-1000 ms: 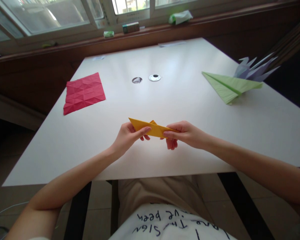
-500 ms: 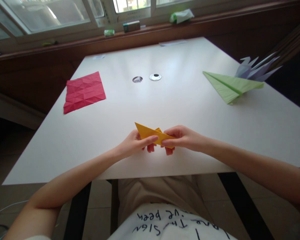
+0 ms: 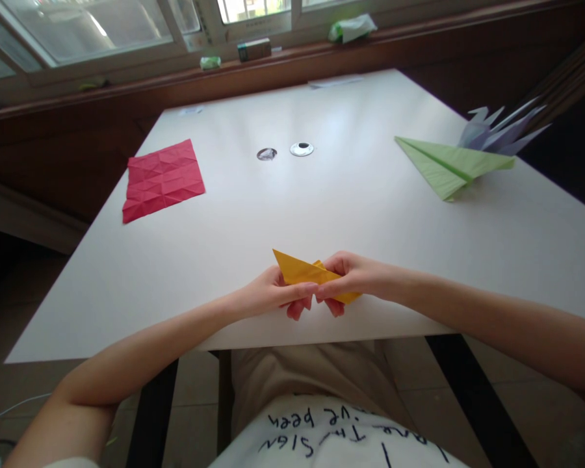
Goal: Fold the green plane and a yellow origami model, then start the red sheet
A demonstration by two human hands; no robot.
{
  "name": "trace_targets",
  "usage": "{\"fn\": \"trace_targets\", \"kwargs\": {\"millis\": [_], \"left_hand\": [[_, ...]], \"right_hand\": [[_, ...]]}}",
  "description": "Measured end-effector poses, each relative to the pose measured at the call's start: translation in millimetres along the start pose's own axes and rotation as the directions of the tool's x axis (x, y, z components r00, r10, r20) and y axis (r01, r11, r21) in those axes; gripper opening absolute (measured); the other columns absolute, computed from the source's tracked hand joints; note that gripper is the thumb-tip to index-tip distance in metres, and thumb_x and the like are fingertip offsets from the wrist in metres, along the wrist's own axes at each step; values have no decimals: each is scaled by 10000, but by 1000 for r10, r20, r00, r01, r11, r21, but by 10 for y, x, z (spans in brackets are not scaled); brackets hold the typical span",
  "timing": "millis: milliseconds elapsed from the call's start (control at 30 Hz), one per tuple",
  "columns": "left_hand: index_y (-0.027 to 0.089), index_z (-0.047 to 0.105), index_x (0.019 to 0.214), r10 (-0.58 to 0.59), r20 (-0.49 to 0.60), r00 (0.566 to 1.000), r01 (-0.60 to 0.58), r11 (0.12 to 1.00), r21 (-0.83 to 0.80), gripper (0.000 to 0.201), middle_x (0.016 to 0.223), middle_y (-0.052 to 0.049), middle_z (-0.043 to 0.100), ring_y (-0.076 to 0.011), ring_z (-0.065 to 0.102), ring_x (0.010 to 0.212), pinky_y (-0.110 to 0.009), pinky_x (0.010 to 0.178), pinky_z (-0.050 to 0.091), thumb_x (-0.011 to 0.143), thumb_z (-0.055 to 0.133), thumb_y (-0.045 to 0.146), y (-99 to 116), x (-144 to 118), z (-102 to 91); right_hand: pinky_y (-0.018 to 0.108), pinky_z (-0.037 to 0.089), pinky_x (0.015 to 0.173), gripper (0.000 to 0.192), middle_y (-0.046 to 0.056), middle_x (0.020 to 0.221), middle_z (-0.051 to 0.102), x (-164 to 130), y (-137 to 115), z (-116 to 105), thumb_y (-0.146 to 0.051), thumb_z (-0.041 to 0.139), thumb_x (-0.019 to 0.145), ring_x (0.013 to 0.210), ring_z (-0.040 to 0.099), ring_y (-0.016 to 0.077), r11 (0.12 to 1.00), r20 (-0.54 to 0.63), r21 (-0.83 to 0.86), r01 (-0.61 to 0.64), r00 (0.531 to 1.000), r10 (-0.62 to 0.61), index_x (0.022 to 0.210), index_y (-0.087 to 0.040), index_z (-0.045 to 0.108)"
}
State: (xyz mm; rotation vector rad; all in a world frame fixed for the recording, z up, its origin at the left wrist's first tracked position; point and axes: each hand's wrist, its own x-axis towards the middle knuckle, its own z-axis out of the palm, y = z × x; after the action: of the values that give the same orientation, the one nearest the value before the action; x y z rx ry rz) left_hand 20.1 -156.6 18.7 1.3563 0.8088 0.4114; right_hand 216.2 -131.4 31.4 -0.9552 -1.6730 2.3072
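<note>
A folded piece of yellow paper (image 3: 299, 270) is held between both hands above the near edge of the white table (image 3: 253, 221). It has a sharp point to the upper left and a small raised flap near its middle. My left hand (image 3: 273, 292) is closed on its left part, thumb along the lower edge and fingers behind. My right hand (image 3: 348, 276) grips the right part, thumb across the front. The two thumb tips nearly meet. Part of the paper is hidden behind my right hand, and its lower right corner shows below the thumb.
A creased red paper sheet (image 3: 163, 181) lies at the left. On the right are a green paper plane (image 3: 451, 169) and pale purple folded paper (image 3: 497, 133). Two round fittings (image 3: 267, 155) are set in the tabletop. Small packets and a box (image 3: 254, 50) stand on the windowsill.
Both hands have moved slightly down with the yellow paper. The paper has shifted to the right, and more of its lower right corner shows past my right thumb.
</note>
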Motion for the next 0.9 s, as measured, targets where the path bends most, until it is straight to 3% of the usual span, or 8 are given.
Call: {"fn": "trace_targets", "kwargs": {"millis": [133, 300, 433, 567, 700, 800, 900], "left_hand": [[141, 578, 717, -4, -10, 1000, 3, 999, -50, 295, 507, 22, 533, -73, 467, 450, -208, 463, 313, 809, 555, 421, -22, 16, -27], [142, 542, 629, -3, -61, 998, -1, 997, -76, 333, 453, 25, 501, -60, 402, 405, -225, 445, 235, 820, 527, 415, -23, 40, -71], [152, 537, 618, 42, -34, 999, -42, 999, -4, 432, 476, 11, 504, -78, 372, 446, -242, 479, 255, 857, 412, 490, 6, 33, -93], [172, 462, 484, 76, -110, 991, -66, 993, 97, 543, 446, 2, 446, -94, 355, 460, -260, 500, 277, 867, 319, 529, 9, 29, -106], [187, 394, 428, 87, -183, 979, -75, 994, 74, 553, 410, 14, 376, -90, 330, 426, -259, 470, 277, 856, 334, 532, 4, 33, -104], [167, 446, 479, 114, -221, 969, -111, 994, 26, 518, 444, 10, 428, -81, 374, 440, -239, 465, 305, 844, 393, 530, 1, 49, -86], [137, 563, 721, 100, -268, 958, -126, 989, -80, 414, 616, -9, 554, -82, 505, 496, -205, 454, 343, 809, 489, 536, -12, 83, -71]], "right_hand": [[231, 428, 568, 196, -5, 568, 626, 11, 15, -14, -318, 667, 711, 547, 569, 100, 1000, -30, 28, 4, 1000, -4, 713, -125, 633], [213, 440, 565, 223, 15, 632, 668, 32, 52, -68, -336, 664, 734, 579, 601, 97, 998, 16, 66, 22, 1000, -23, 777, -118, 656], [193, 443, 533, 231, 10, 626, 669, 31, 59, -115, -336, 670, 742, 544, 593, 77, 994, 36, 111, -9, 999, 5, 807, -115, 656], [191, 457, 553, 253, 19, 659, 680, 25, 53, -142, -333, 669, 745, 580, 612, 82, 989, 41, 146, -25, 999, 19, 868, -112, 652], [191, 466, 555, 275, 24, 685, 684, 19, 37, -157, -328, 671, 743, 602, 622, 87, 991, 61, 132, -14, 998, 6, 912, -111, 646], [200, 474, 532, 270, 21, 654, 673, 13, 19, -133, -339, 657, 747, 569, 616, 92, 999, 3, 48, 13, 1000, -13, 891, -110, 649], [223, 497, 548, 236, 17, 670, 664, -1, 5, -60, -338, 620, 769, 587, 624, 108, 985, -167, -136, 110, 977, -132, 873, -128, 642]]}}
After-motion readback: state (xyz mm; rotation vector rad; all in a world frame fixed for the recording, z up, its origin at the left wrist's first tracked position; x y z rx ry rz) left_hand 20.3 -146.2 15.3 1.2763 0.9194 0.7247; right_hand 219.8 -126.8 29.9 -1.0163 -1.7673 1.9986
